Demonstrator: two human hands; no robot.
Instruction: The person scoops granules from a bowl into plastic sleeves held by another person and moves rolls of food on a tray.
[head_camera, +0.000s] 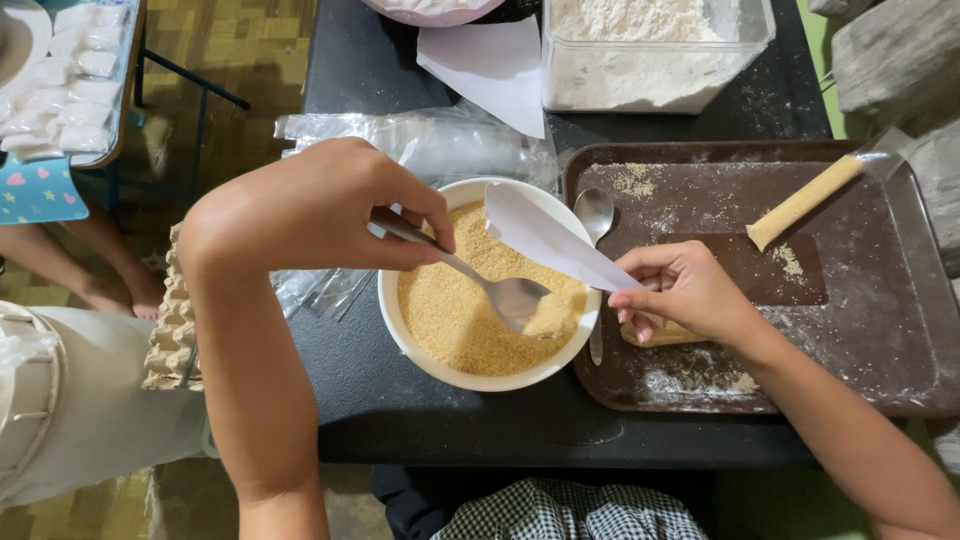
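Left hand pinches a spoon handle between thumb and fingers, its tip loaded with crumbs over the white bowl. Right hand pinches a white paper rolled into a cone at the bowl's rim — filling looks under way. Next, I'd judge, a steady tilt into the cone's mouth — one wrapped stick lies on the brown tray.

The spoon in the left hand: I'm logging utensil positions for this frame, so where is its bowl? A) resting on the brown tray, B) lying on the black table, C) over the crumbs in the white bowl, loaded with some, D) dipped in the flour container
C: the left hand holds the spoon with its bowl above the crumbs in the white bowl, carrying a small heap of them.
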